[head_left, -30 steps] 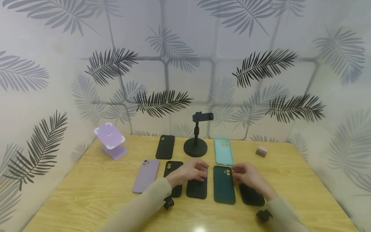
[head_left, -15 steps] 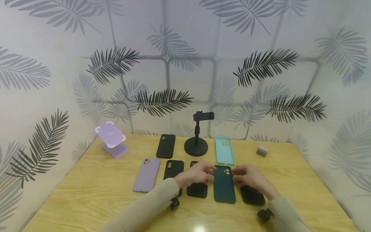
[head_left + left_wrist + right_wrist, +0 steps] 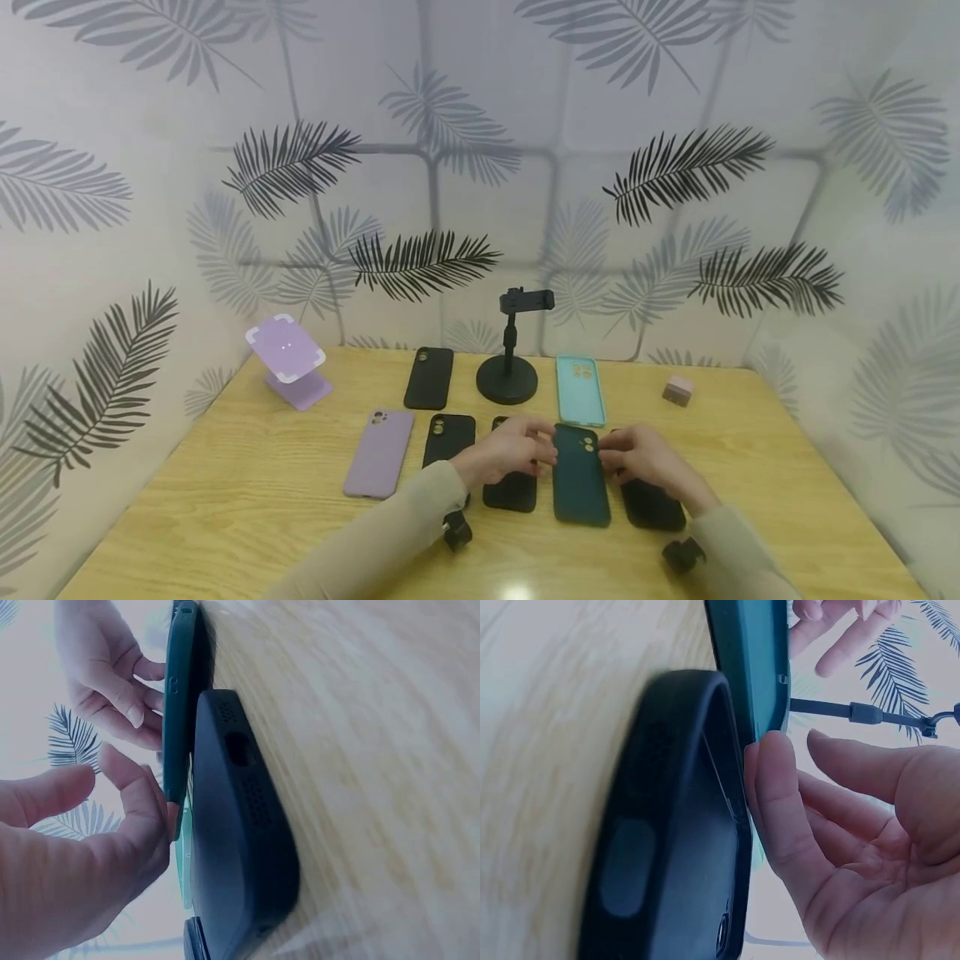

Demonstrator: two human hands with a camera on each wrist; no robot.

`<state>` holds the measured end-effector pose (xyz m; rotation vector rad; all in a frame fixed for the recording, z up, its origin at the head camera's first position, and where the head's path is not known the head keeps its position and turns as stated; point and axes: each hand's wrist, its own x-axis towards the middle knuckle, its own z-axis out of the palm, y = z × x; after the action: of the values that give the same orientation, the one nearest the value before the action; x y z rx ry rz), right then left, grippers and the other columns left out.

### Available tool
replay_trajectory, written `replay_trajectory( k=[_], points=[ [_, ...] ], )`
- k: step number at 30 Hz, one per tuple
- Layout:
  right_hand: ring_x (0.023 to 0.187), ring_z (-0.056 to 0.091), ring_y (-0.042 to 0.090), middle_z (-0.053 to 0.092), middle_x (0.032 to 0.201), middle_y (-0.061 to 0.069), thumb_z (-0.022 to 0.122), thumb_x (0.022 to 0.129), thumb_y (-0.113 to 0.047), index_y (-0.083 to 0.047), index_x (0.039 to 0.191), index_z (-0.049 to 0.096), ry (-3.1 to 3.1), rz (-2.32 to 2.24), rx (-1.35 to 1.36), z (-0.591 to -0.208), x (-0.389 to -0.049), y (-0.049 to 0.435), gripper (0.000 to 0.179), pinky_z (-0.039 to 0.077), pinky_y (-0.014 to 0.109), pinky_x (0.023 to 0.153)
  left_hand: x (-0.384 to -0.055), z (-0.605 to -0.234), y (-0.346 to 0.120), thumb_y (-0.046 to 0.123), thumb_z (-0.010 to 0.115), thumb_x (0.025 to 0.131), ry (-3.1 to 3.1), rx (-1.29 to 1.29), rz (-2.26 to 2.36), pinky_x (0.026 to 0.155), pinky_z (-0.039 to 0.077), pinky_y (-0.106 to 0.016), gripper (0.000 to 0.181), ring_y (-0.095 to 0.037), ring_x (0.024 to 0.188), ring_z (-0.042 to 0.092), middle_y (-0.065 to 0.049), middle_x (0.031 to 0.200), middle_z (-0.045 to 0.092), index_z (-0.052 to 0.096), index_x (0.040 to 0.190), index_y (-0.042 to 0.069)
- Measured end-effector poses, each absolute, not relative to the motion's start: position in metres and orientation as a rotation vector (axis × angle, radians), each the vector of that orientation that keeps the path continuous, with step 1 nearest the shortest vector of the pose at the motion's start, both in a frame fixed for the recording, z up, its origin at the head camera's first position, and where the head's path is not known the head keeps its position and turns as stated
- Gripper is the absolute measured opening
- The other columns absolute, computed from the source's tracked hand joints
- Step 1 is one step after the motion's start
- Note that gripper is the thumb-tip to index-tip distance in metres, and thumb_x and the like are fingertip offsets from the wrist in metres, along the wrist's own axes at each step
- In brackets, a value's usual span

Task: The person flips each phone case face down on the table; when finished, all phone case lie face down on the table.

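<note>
A dark green phone case (image 3: 581, 483) lies among the other cases, its far end slightly raised in the head view. My left hand (image 3: 516, 450) reaches over a black phone case (image 3: 512, 490), its fingertips hooked at the green case's left edge. At the opposite edge my right hand (image 3: 639, 454) has bent fingers tucked against the rim, above another black phone case (image 3: 654, 505). In the left wrist view the green case (image 3: 178, 712) stands off the wood, a fingertip partly hidden under it. Both thumbs are apart from the case, as the right wrist view shows for my right hand (image 3: 855, 832).
A purple case (image 3: 379, 454) and more black cases (image 3: 429, 379) lie to the left. Behind stand a black phone stand (image 3: 507, 379) and a purple stand (image 3: 288, 354). A turquoise case (image 3: 579, 392) and a small pinkish block (image 3: 677, 391) are on the wooden table (image 3: 225, 500).
My left hand has moved right from over the black case to the green case's edge. The green case's far end has risen slightly. My right hand has barely moved.
</note>
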<state>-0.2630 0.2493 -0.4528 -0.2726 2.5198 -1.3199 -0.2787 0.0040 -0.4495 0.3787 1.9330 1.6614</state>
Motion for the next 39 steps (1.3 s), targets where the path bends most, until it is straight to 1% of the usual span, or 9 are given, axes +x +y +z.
replay_trajectory(
  k=[7,10,13,18,22,27,33,36,39],
  points=[
    [0.086,0.07,0.024,0.07,0.101,0.02,0.06,0.097,-0.013,0.013,0.118,0.063,2.469,-1.375,-0.24,-0.452,-0.262,0.243,0.034,0.061,0.037,0.071,-0.282,-0.45,0.007,0.004,0.062,0.094,1.893,0.313,1.715,0.09,0.056,-0.044,0.053,-0.027,0.111,0.062,-0.022,0.134,0.055,0.043,0.142,-0.007],
    [0.09,0.07,0.026,0.069,0.107,0.023,0.058,0.099,-0.016,0.014,0.12,0.062,2.441,-1.393,-0.239,-0.452,-0.261,0.241,0.037,0.061,0.038,0.074,-0.283,-0.45,0.008,0.004,0.062,0.094,1.852,0.276,1.74,0.089,0.056,-0.042,0.053,-0.023,0.099,0.063,-0.018,0.124,0.059,0.042,0.143,-0.005],
    [0.095,0.07,0.027,0.068,0.112,0.023,0.057,0.1,-0.019,0.013,0.121,0.062,2.414,-1.408,-0.244,-0.453,-0.26,0.239,0.039,0.061,0.04,0.077,-0.285,-0.45,0.009,0.004,0.061,0.095,1.802,0.253,1.763,0.083,0.057,-0.036,0.05,-0.018,0.085,0.062,-0.014,0.112,0.062,0.043,0.141,-0.003],
    [0.103,0.07,0.03,0.068,0.116,0.024,0.053,0.103,-0.025,0.01,0.124,0.061,2.348,-1.454,-0.278,-0.454,-0.261,0.236,0.042,0.06,0.04,0.081,-0.286,-0.451,0.011,0.003,0.06,0.095,1.761,0.292,1.769,0.075,0.057,-0.03,0.046,-0.016,0.081,0.064,-0.014,0.11,0.069,0.047,0.139,0.002],
    [0.107,0.068,0.033,0.066,0.119,0.026,0.051,0.103,-0.03,0.009,0.127,0.059,2.313,-1.492,-0.282,-0.453,-0.263,0.234,0.046,0.06,0.041,0.082,-0.287,-0.449,0.013,0.006,0.061,0.096,1.808,0.313,1.752,0.079,0.059,-0.036,0.05,-0.018,0.086,0.066,-0.015,0.114,0.067,0.044,0.143,0.006],
    [0.108,0.068,0.033,0.062,0.125,0.028,0.048,0.104,-0.036,0.008,0.139,0.048,2.244,-1.539,-0.285,-0.452,-0.263,0.233,0.057,0.059,0.043,0.084,-0.288,-0.446,0.016,0.011,0.064,0.095,1.844,0.323,1.745,0.086,0.058,-0.043,0.059,-0.025,0.099,0.068,-0.019,0.126,0.06,0.038,0.148,0.009],
    [0.103,0.069,0.027,0.068,0.119,0.021,0.049,0.101,-0.048,0.005,0.14,0.049,2.27,-1.513,-0.255,-0.452,-0.263,0.231,0.066,0.058,0.039,0.082,-0.286,-0.448,0.019,0.011,0.064,0.096,1.808,0.373,1.73,0.091,0.056,-0.047,0.061,-0.03,0.106,0.067,-0.021,0.126,0.058,0.035,0.149,0.009],
    [0.101,0.07,0.025,0.07,0.116,0.019,0.05,0.1,-0.049,0.005,0.14,0.049,2.268,-1.52,-0.235,-0.453,-0.263,0.232,0.067,0.057,0.038,0.081,-0.284,-0.449,0.02,0.011,0.063,0.096,1.809,0.386,1.692,0.093,0.055,-0.048,0.06,-0.032,0.114,0.063,-0.022,0.131,0.055,0.036,0.15,0.009],
    [0.103,0.07,0.027,0.068,0.119,0.022,0.052,0.1,-0.045,0.008,0.143,0.042,2.215,-1.582,-0.216,-0.454,-0.263,0.235,0.069,0.058,0.04,0.085,-0.282,-0.449,0.02,0.01,0.064,0.095,1.821,0.386,1.652,0.093,0.054,-0.049,0.06,-0.035,0.121,0.059,-0.024,0.139,0.05,0.038,0.15,0.011]
  ],
)
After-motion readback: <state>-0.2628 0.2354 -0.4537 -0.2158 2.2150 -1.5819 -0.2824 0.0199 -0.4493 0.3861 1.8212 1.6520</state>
